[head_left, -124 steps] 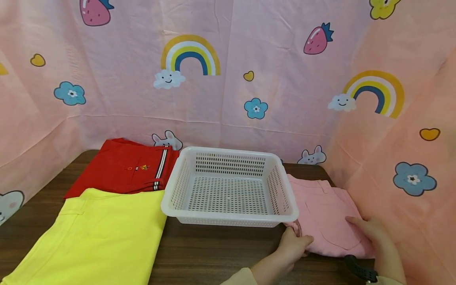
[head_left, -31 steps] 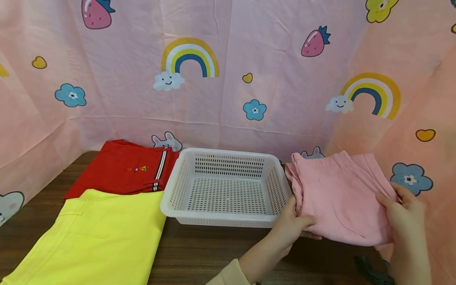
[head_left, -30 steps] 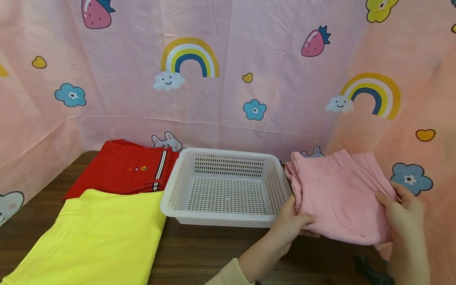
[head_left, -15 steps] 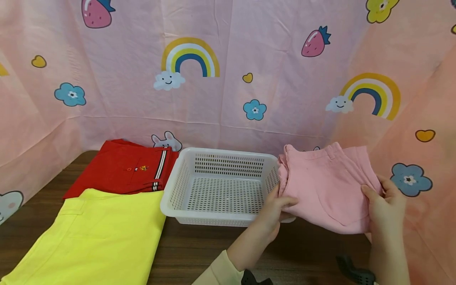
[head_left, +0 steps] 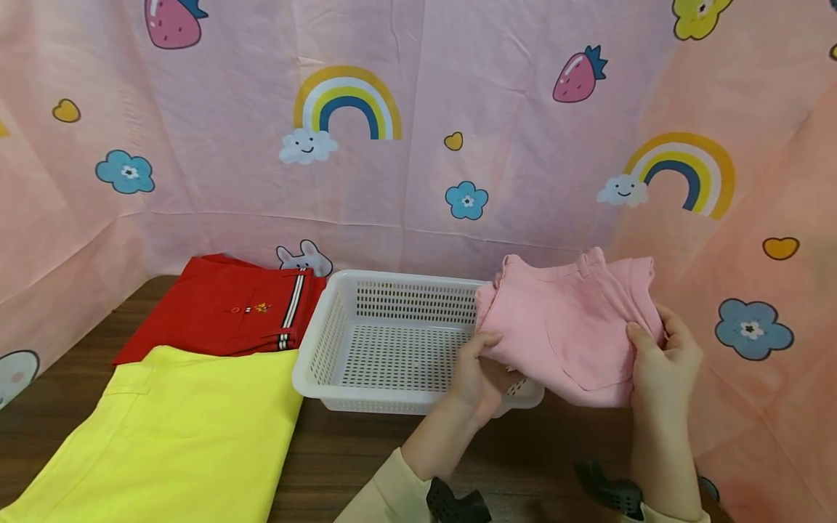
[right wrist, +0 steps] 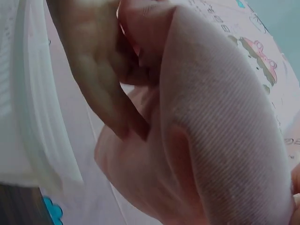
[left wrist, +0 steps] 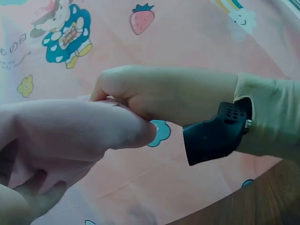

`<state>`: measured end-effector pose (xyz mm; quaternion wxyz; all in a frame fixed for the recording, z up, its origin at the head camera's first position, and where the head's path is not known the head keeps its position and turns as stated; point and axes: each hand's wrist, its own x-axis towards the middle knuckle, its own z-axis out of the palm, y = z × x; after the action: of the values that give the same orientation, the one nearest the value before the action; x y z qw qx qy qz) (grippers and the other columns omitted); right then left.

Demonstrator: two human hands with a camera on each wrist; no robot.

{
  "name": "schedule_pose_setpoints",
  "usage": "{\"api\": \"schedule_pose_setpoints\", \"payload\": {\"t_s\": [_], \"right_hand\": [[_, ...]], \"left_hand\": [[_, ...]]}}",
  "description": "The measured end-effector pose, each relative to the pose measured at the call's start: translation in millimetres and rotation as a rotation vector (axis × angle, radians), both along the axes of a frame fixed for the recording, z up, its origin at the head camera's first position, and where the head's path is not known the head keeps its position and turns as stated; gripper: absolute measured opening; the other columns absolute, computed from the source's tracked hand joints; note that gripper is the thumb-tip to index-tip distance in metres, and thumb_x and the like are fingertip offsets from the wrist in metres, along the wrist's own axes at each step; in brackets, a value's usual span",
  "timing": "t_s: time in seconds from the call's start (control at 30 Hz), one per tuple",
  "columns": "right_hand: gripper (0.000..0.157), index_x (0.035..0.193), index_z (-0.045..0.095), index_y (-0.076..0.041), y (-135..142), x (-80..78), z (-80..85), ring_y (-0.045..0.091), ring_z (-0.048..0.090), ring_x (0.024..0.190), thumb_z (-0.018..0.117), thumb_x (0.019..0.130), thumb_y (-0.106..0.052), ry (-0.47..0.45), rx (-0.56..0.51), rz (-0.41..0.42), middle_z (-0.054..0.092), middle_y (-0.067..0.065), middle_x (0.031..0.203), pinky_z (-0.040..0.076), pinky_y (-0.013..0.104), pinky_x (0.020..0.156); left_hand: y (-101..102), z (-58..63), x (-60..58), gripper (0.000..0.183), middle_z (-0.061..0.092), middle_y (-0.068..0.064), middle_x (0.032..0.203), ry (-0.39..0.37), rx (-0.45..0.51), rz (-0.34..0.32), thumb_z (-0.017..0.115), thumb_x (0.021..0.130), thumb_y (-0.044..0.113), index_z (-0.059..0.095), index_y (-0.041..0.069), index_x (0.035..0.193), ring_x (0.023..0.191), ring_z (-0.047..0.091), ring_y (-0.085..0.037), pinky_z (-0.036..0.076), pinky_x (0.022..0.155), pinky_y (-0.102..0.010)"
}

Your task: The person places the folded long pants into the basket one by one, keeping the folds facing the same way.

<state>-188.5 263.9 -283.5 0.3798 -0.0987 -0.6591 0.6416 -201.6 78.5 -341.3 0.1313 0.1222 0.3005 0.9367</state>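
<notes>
Between both hands a folded pair of pink pants (head_left: 569,327) is held up over the right end of the white plastic basket (head_left: 405,404). My left hand (head_left: 476,374) grips its left edge, thumb on top and fingers underneath. At the opposite edge my right hand (head_left: 663,363) pinches the folded layers, thumb in front. In the left wrist view the pink cloth (left wrist: 61,126) stretches between the two hands. From the right wrist, the underside of the cloth (right wrist: 220,108) shows, with left-hand fingers (right wrist: 105,89) pressed against it. The basket's inside is bare where visible.
Folded yellow pants (head_left: 170,436) lie at the front left of the dark wooden table (head_left: 366,465). Behind them is a folded red garment (head_left: 222,305) with a striped band, close to the basket's left side. A patterned pink curtain (head_left: 418,181) encloses the back and sides.
Both hands have lifted the pink pants off the table at the right and carried them left, so they now overlap the basket's right end. The basket, yellow pants and red garment have stayed put.
</notes>
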Motion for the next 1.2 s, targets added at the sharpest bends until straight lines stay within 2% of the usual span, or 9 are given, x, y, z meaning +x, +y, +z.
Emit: {"api": "schedule_pose_setpoints", "payload": {"t_s": [0.17,0.23,0.37,0.53,0.73,0.9,1.07,1.2], "right_hand": [[0.034,0.114,0.066,0.005,-21.8,-2.8,0.1,0.02,0.054,0.107,0.055,0.083,0.016,0.153,0.008,0.02,0.062,0.009,0.11,0.042,0.022,0.09],[0.034,0.112,0.066,0.005,-29.7,-3.6,-0.9,0.021,0.055,0.105,0.055,0.082,0.017,0.182,0.021,0.017,0.063,0.009,0.109,0.043,0.023,0.089],[0.034,0.115,0.065,0.005,-43.5,-4.2,-3.3,0.022,0.055,0.105,0.056,0.084,0.015,0.187,0.023,0.005,0.061,0.01,0.111,0.044,0.027,0.09],[0.034,0.116,0.064,0.005,-58.3,-5.0,-3.5,0.024,0.054,0.11,0.055,0.085,0.014,0.211,-0.031,0.005,0.06,0.011,0.114,0.043,0.031,0.094],[0.032,0.113,0.064,0.008,-75.1,-7.6,-5.2,0.021,0.054,0.106,0.056,0.083,0.015,0.252,0.004,-0.042,0.06,0.008,0.107,0.043,0.029,0.092],[0.032,0.113,0.064,0.008,-89.3,-9.2,-7.5,0.02,0.053,0.106,0.056,0.083,0.015,0.279,-0.006,-0.031,0.059,0.006,0.105,0.043,0.029,0.092],[0.031,0.113,0.064,0.007,-101.4,-10.2,-12.4,0.019,0.052,0.106,0.056,0.084,0.014,0.29,0.005,-0.011,0.057,0.006,0.103,0.043,0.029,0.092],[0.031,0.114,0.063,0.007,-109.0,-11.4,-18.2,0.019,0.053,0.105,0.056,0.085,0.013,0.299,0.014,0.001,0.056,0.005,0.102,0.043,0.03,0.092]], "left_hand": [[-4.8,3.1,-2.3,0.05,0.046,-0.007,0.125,-0.041,0.089,0.069,0.047,0.085,0.024,0.039,0.01,0.133,0.112,0.046,-0.021,0.039,0.092,-0.039],[-7.0,4.1,-3.1,0.052,0.045,-0.008,0.128,-0.053,0.108,0.102,0.048,0.087,0.026,0.036,0.01,0.135,0.114,0.046,-0.021,0.039,0.094,-0.038],[-11.8,5.9,-4.1,0.055,0.043,-0.009,0.133,-0.07,0.126,0.152,0.052,0.088,0.026,0.033,0.012,0.137,0.119,0.044,-0.021,0.037,0.099,-0.04],[-17.4,7.3,-5.5,0.058,0.041,-0.007,0.137,-0.07,0.123,0.173,0.054,0.088,0.025,0.031,0.011,0.139,0.124,0.04,-0.02,0.032,0.105,-0.038],[-22.9,7.2,-7.8,0.06,0.041,-0.008,0.136,-0.073,0.114,0.208,0.057,0.085,0.02,0.031,0.011,0.137,0.121,0.041,-0.022,0.032,0.103,-0.039],[-31.7,7.0,-9.7,0.057,0.042,-0.009,0.132,-0.061,0.066,0.247,0.059,0.083,0.013,0.034,0.012,0.133,0.118,0.043,-0.024,0.033,0.101,-0.04],[-43.2,7.1,-11.6,0.05,0.042,-0.01,0.132,-0.051,0.015,0.242,0.055,0.086,0.012,0.036,0.007,0.132,0.118,0.043,-0.024,0.034,0.1,-0.039],[-50.7,7.8,-12.5,0.048,0.04,-0.01,0.134,-0.085,0.017,0.233,0.051,0.09,0.014,0.033,0.007,0.135,0.121,0.041,-0.024,0.033,0.101,-0.039]]}}
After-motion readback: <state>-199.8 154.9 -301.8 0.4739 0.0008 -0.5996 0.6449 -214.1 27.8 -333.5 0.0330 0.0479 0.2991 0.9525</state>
